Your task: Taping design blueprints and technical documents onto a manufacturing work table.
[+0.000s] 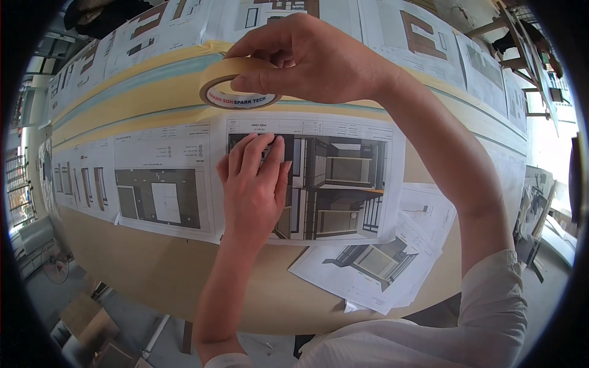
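Observation:
My right hand (310, 58) grips a roll of masking tape (210, 80) between thumb and fingers, raised above the table. The roll is pale yellow, with a cardboard core and a printed inner face. A strip of tape (215, 46) shows beside the fingertips, but whether it joins the roll is hard to tell. Lower down, my left hand (254, 184) lies flat with fingers stretched out on a printed sheet of interior drawings (350, 175). It covers part of the sheet's left side.
Left of that sheet lies another drawing sheet (161, 196). Loose overlapping sheets (374, 270) rest at the near right, by the brown table's edge (270, 319). Yellow bands with a teal stripe (141, 75) run across the middle. More drawings (245, 18) line the far side.

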{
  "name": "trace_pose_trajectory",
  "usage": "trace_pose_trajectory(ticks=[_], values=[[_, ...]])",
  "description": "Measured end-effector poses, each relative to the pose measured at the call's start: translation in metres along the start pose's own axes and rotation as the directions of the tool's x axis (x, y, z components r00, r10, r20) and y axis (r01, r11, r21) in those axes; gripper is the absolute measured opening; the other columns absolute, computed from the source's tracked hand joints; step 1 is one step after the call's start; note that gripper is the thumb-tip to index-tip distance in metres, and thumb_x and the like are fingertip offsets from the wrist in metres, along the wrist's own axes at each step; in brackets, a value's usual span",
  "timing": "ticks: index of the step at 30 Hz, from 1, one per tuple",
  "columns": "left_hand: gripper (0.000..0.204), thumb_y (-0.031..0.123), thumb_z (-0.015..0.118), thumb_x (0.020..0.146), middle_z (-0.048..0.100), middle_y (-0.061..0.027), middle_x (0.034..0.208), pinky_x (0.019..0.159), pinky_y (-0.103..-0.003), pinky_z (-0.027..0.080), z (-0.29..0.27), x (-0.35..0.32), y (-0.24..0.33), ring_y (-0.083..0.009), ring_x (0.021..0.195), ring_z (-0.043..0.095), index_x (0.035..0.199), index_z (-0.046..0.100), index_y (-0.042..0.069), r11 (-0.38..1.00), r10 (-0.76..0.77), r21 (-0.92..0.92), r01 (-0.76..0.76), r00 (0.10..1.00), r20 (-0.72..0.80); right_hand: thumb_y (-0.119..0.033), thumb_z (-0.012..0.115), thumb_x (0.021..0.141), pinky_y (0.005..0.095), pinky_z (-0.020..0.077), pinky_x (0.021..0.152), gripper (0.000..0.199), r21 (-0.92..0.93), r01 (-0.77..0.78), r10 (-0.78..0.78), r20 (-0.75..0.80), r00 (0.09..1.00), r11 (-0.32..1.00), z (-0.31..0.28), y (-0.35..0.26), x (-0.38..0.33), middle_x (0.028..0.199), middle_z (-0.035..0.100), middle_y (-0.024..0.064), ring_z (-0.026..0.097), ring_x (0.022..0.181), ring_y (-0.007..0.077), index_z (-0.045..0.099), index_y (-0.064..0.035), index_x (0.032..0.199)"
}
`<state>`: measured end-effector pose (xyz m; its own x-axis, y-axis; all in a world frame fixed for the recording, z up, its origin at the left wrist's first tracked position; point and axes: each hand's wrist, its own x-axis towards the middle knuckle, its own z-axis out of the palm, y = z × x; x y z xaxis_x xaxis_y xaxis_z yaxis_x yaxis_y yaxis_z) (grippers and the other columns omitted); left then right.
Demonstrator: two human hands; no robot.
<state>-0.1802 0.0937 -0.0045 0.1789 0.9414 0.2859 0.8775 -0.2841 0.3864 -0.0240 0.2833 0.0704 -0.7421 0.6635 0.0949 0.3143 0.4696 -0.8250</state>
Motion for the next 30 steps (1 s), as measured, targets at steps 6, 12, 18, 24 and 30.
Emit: trace_pose_trajectory(ticks=[6, 12, 18, 24, 30], values=[[0.031, 0.01, 0.074, 0.092, 0.064, -0.0064, 0.13, 0.103, -0.047, 0.044, 0.004, 0.002, 0.0, -0.0293, 0.124, 0.062, 0.123, 0.073, 0.004, 1.0, -0.021, -0.024, 0.02, 0.999, -0.029, -0.048, 0.08, 0.096, 0.0368, 0.0594, 0.089, 0.055, 0.052, -0.046, 0.044, 0.041, 0.998, 0.998, -0.005, -0.006, -0.005, 0.106, 0.08, 0.015, 0.076, 0.093, 0.0253, 0.078, -0.0033, 0.128], [0.027, 0.011, 0.074, 0.092, 0.065, -0.0056, 0.127, 0.1, -0.047, 0.045, 0.007, 0.001, -0.001, -0.0288, 0.119, 0.063, 0.118, 0.074, 0.005, 1.0, -0.019, -0.027, 0.017, 0.997, -0.071, -0.047, 0.08, 0.096, 0.0365, 0.0596, 0.09, 0.056, 0.018, -0.022, 0.022, 0.017, 1.0, 1.0, -0.003, -0.004, -0.004, 0.107, 0.08, 0.016, 0.076, 0.093, 0.0256, 0.077, -0.0029, 0.129], [0.026, 0.012, 0.075, 0.092, 0.065, -0.0053, 0.127, 0.099, -0.046, 0.045, 0.01, 0.001, -0.003, -0.0284, 0.115, 0.064, 0.117, 0.075, 0.006, 0.999, -0.013, -0.033, 0.01, 0.996, -0.092, -0.045, 0.079, 0.097, 0.0361, 0.0602, 0.09, 0.055, -0.009, 0.005, -0.005, 0.001, 1.0, 1.0, -0.001, -0.001, -0.002, 0.108, 0.08, 0.0181, 0.077, 0.095, 0.0269, 0.077, -0.0015, 0.129], [0.027, 0.013, 0.076, 0.093, 0.065, -0.0058, 0.128, 0.1, -0.046, 0.045, 0.007, 0.003, -0.004, -0.0287, 0.116, 0.063, 0.119, 0.076, 0.006, 1.0, -0.013, -0.02, 0.012, 0.997, -0.081, -0.044, 0.08, 0.096, 0.0356, 0.0602, 0.089, 0.054, 0.024, 0.022, -0.023, 0.009, 1.0, 0.999, -0.003, -0.001, -0.002, 0.107, 0.08, 0.0183, 0.077, 0.094, 0.0277, 0.077, -0.0009, 0.128], [0.028, 0.014, 0.076, 0.093, 0.065, -0.0058, 0.128, 0.101, -0.047, 0.044, 0.007, 0.003, -0.003, -0.0288, 0.116, 0.063, 0.119, 0.076, 0.006, 1.0, -0.012, -0.029, 0.01, 0.997, -0.077, -0.046, 0.08, 0.095, 0.0365, 0.06, 0.089, 0.055, 0.015, 0.011, -0.011, -0.002, 1.0, 1.0, -0.003, 0.001, -0.003, 0.106, 0.08, 0.0169, 0.077, 0.094, 0.0267, 0.077, -0.0019, 0.128]])
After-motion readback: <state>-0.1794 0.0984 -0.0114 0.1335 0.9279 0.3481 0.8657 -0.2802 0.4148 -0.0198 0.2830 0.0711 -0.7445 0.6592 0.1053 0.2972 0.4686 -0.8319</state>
